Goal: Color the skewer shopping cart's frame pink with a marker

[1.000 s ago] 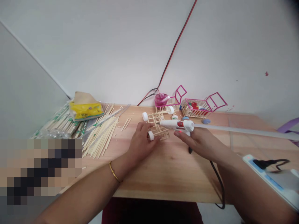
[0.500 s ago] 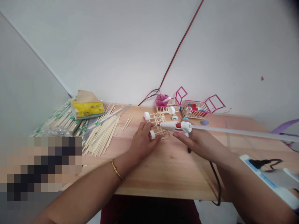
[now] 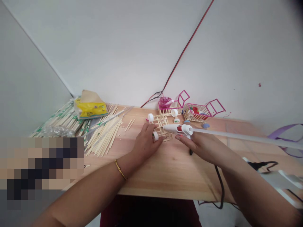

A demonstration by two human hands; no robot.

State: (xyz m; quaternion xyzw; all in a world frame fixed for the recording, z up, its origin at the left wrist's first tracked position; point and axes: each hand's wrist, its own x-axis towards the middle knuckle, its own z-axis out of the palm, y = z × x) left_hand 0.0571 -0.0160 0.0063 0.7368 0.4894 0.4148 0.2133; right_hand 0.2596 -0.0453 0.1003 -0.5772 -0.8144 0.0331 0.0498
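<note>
My left hand [image 3: 147,141] grips the near left side of a small wooden-stick cart frame [image 3: 163,119], its fingers and thumb around the corner by one wheel. White round caps serve as wheels on the frame, one of them a cap [image 3: 151,117] at the far left. In my right hand [image 3: 196,142] is a white hot glue gun [image 3: 174,128], with a long clear glue stick [image 3: 227,135] running out of its back to the right. The gun's nozzle points left, over the middle of the frame; whether it touches the sticks I cannot tell.
Loose wooden sticks [image 3: 104,135] and a yellow tissue pack [image 3: 91,108] lie to the left. Behind the frame stand a purple cup [image 3: 165,102] and a stick cart with purple trim [image 3: 197,113]. A blue cap [image 3: 205,125] lies nearby. A black cord [image 3: 220,186] hangs over the front edge.
My view has shifted slightly. Both hands keep their hold, and the glue gun's nozzle stays over the cart frame with hardly any movement.
</note>
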